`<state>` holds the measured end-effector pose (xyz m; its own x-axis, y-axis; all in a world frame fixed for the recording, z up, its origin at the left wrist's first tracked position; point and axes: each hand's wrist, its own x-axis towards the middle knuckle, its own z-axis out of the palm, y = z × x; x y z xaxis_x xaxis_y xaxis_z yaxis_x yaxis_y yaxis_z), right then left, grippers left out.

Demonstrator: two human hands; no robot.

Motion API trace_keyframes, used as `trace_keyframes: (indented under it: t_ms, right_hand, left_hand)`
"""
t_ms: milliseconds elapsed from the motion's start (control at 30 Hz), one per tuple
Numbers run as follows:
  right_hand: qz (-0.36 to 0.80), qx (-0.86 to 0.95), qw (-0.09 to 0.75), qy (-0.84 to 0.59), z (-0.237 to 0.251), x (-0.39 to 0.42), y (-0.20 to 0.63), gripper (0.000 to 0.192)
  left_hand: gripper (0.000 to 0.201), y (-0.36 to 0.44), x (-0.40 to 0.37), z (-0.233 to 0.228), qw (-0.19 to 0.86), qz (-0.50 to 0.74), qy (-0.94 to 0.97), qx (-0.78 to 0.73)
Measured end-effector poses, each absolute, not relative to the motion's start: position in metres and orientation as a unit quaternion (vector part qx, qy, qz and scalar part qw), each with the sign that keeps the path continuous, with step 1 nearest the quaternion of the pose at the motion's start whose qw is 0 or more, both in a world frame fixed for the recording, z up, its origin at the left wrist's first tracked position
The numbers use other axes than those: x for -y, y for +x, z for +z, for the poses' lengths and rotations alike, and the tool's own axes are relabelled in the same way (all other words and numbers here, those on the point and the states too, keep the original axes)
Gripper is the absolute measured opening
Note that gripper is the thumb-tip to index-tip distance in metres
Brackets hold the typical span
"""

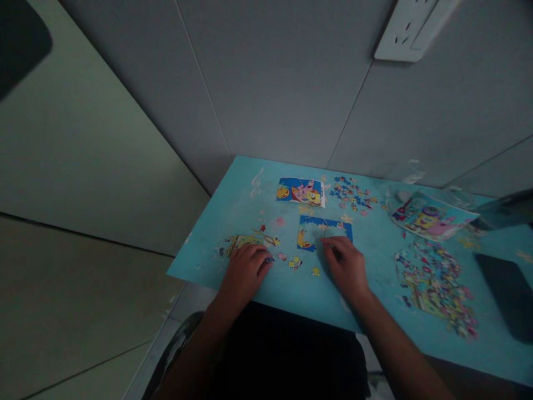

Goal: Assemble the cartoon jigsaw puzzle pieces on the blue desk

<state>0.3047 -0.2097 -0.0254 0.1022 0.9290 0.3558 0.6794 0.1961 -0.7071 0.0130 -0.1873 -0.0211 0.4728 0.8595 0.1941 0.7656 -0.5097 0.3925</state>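
With the left hand [245,270] flat on loose pieces [291,261] and the right hand [345,265] spread at the frame [325,230] mid-picture, pressing gently should avoid shifting joined edges.

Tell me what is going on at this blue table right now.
A person sits at a light blue table working on a cartoon jigsaw. The left hand rests on a small joined yellow section near the table's left edge. The right hand lies flat with its fingertips at the lower edge of a partly built blue frame section. A finished strip lies farther back, a printed picture sheet to the right, and heaps of loose pieces beside it.
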Motion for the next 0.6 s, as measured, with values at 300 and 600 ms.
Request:
trace_keyframes:
  t_ms: [300, 600]
  right_hand:
    - [0.162, 0.657, 0.405, -0.615, -0.0229, 0.2106, 0.3038, 0.020]
    - [0.179, 0.669, 0.397, -0.603, -0.0252, 0.2103, 0.3030, 0.020]
  left_hand:
    - [0.015, 0.0130, 0.1868, -0.0213, 0.149, 0.215, 0.835, -0.483]
    - [0.016, 0.0168, 0.1861, -0.0235, 0.139, 0.210, 0.838, -0.485]
